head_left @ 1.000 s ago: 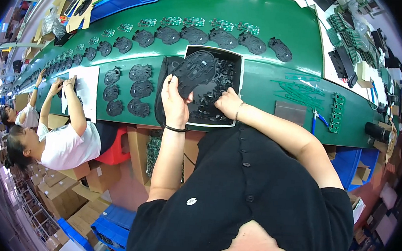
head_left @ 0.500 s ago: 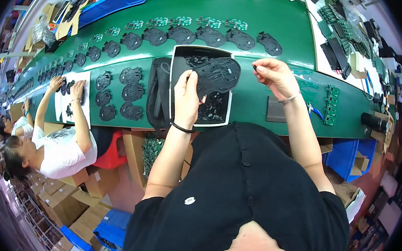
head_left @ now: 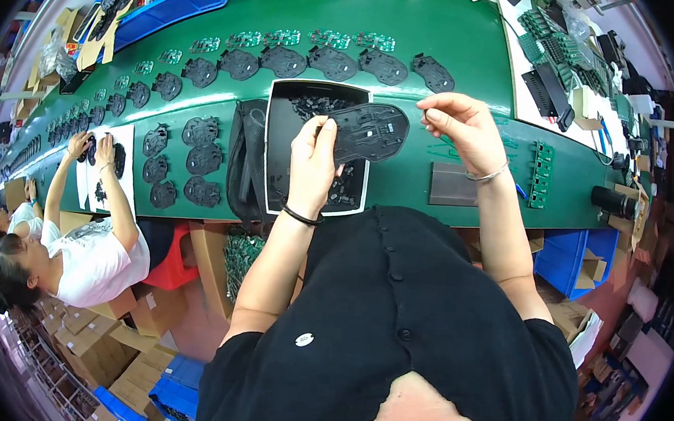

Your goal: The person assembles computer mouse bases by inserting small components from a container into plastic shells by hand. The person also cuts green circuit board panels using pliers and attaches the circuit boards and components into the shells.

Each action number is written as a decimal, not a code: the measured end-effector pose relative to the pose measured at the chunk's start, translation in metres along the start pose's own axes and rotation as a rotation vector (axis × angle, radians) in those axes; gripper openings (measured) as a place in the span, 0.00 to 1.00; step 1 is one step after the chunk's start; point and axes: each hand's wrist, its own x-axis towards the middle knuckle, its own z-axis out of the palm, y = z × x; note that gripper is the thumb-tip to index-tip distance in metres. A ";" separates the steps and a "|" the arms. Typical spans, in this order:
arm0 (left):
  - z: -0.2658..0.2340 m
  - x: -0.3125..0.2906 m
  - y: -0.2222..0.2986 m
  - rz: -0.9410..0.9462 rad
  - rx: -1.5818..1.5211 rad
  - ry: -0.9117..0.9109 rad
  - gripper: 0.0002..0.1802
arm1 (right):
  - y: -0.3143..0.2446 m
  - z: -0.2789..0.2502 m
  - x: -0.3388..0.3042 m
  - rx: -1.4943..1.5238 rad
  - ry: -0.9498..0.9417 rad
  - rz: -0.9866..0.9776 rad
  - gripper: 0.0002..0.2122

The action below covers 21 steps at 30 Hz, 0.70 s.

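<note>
My left hand (head_left: 313,165) grips a flat, rounded black plastic base (head_left: 373,132), shaped like a computer mouse bottom, by its left end. The thumb lies on top of its ribbed inner face. Beneath it is a white-edged box (head_left: 279,146) of small black plastic parts (head_left: 345,191), partly covered by the base and my hand. Just right of the base, my right hand (head_left: 466,133) is closed in a pinch, its fingertips close to the base's right end without touching it. A small black part, mostly hidden, is between thumb and forefinger.
Black bases (head_left: 331,64) and green circuit boards (head_left: 330,38) line the green table. More bases (head_left: 203,159) lie left of a black bag (head_left: 248,156). A grey block (head_left: 451,185) and board strip (head_left: 541,175) lie right. At the left, a co-worker (head_left: 99,259) handles black parts.
My view has shifted, so the table appears further left. The right hand's pinch has come nearer to the base's right end. My left hand keeps its hold on the base.
</note>
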 end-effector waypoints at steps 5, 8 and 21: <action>0.009 0.001 -0.002 0.012 0.032 0.005 0.09 | -0.011 0.019 0.001 -0.532 0.103 -0.178 0.04; 0.015 -0.002 0.000 0.019 0.056 0.007 0.09 | -0.008 0.031 0.009 -1.012 0.026 -0.532 0.05; 0.023 -0.005 -0.008 0.103 0.099 -0.016 0.09 | 0.036 0.027 0.022 -0.744 0.270 -0.264 0.11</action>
